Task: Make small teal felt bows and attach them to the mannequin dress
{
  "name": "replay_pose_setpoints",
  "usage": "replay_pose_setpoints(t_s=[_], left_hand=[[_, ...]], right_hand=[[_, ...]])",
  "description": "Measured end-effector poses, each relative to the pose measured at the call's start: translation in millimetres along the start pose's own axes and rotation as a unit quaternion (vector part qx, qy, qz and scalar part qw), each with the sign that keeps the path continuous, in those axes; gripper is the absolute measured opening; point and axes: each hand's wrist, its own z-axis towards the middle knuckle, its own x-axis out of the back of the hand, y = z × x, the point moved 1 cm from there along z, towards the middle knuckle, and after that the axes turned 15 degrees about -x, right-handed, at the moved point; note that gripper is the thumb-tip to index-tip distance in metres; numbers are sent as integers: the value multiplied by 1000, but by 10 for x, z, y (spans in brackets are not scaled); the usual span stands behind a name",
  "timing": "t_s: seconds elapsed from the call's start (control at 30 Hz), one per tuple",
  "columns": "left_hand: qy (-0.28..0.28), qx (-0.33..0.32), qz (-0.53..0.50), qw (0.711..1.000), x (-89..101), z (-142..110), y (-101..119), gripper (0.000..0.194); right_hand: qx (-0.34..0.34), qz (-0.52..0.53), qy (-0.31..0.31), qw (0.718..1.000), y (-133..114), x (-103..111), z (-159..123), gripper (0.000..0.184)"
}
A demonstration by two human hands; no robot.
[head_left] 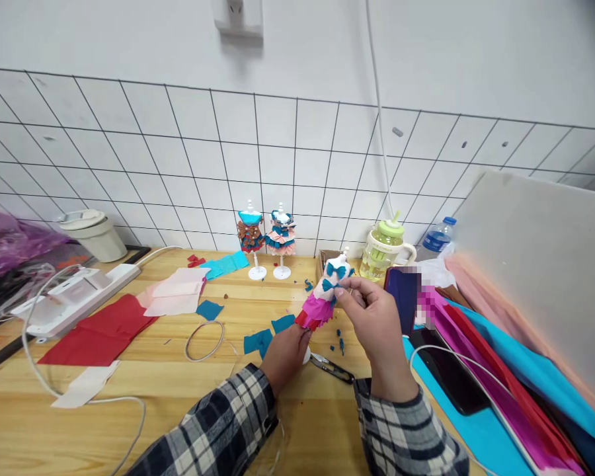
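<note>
My left hand (286, 357) is closed around the lower part of a miniature dress form (338, 264), which tilts to the right above the table. It wears a dress (318, 308) with a pale bodice and a pink and red ruffled skirt. Two teal bows sit on its front. At the waist, my right hand (371, 320) pinches the lower bow (330, 285) between thumb and forefinger. Below the hands lie thread snips (332, 367) with a dark handle. Teal scraps (258, 342) rest beside my left hand.
Two dressed miniature forms (250, 231) stand by the wall. Red sheets (102, 334), a wire ring (204, 341) and a power strip (79, 301) lie left. Right are a yellow-green cup (383, 248), phones (449, 370) and coloured sheets (520, 370). A white cable crosses the front left.
</note>
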Motion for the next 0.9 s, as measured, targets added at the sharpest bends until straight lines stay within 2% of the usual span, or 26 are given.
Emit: replay_pose_setpoints(t_s=[0.2,0.4,0.67,0.9], left_hand=[[7,1,1,1000,-15,7,4,33],[8,4,3,1000,-12,4,-11,34],[15,12,-16,1000,11,14,13,33],[29,7,-37,999,4,12,-10,31]], right_hand=[[-17,6,34,999,126,-54,106,26],[-46,84,14,995,239,-97,181,28],[-111,166,-17,980,249,-194,183,33],[-90,140,14,986,326,-222,223,34]])
